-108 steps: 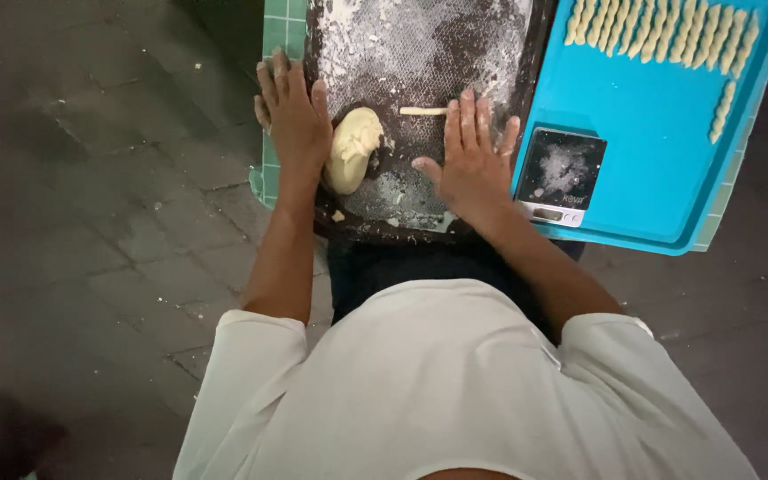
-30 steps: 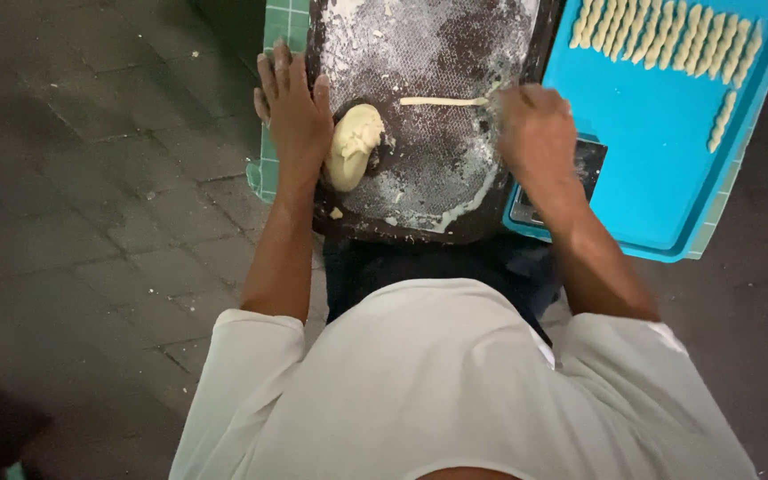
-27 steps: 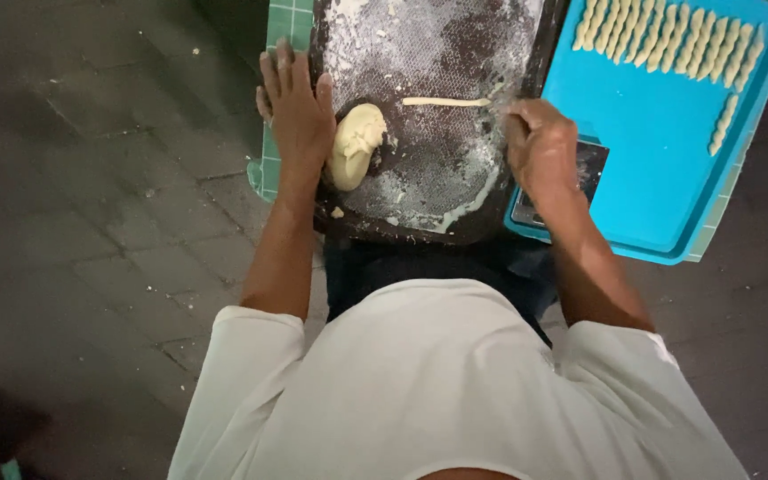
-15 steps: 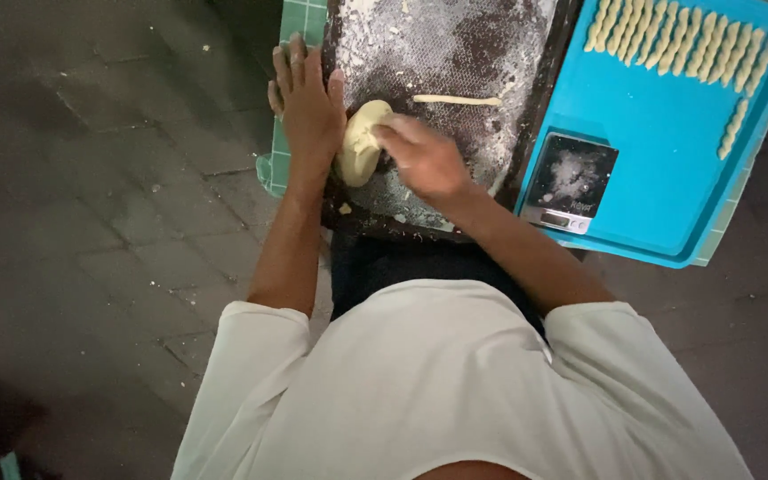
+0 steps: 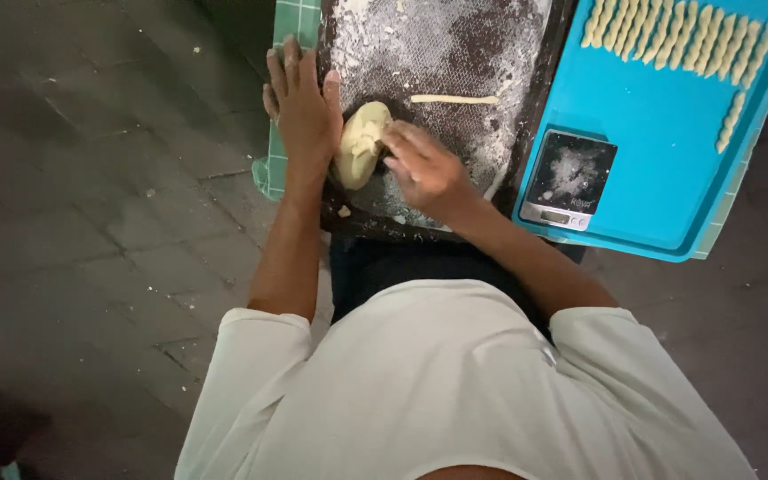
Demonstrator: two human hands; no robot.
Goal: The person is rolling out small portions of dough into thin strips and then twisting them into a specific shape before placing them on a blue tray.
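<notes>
Head view: left hand [image 5: 302,111] lies flat, fingers spread — right hand [image 5: 424,169] pinches the dough lump [image 5: 362,144].

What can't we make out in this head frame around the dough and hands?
- Right hand: fingertips blurred at the dough lump, so the grip is unclear.
- Dough lump: left side hidden by the left hand.
- Scale: display too small and floured over.
- Floured board and blue tray: tops cut off by the frame edge.

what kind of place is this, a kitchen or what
Probably an informal dough-making spot set low over a paved floor, not a fitted kitchen. A floured board holds a dough lump, and a blue tray carries shaped dough sticks and a small scale.
</notes>
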